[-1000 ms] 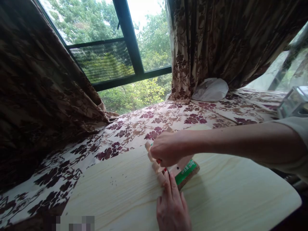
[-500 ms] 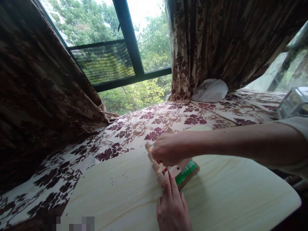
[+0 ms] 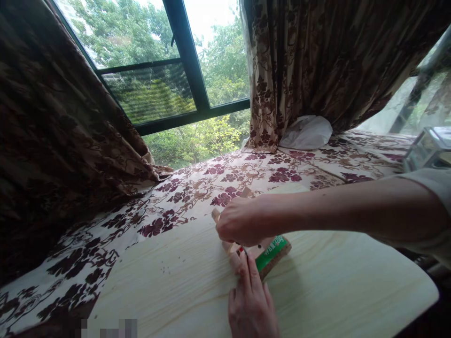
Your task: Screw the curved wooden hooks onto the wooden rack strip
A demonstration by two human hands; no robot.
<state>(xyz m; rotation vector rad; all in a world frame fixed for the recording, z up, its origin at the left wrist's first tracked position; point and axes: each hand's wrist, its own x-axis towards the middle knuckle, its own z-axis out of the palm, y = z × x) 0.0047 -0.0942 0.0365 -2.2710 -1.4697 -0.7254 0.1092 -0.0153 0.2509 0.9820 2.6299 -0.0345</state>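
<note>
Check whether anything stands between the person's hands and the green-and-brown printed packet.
Yes: a pale, flat, wood-coloured piece with a scalloped edge lies over part of the packet. The left hand touches it; the right hand covers more of it, its contact hidden.

a plain, pale, loose sleeve (image 3: 434,182) tops the bare right forearm (image 3: 334,206); both hands (image 3: 252,300) are bare too

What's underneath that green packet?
The green packet appears to lie on the pale tabletop, which shows to its right. Whatever is directly beneath it is covered, and the left hand hides some tabletop nearby.
</note>
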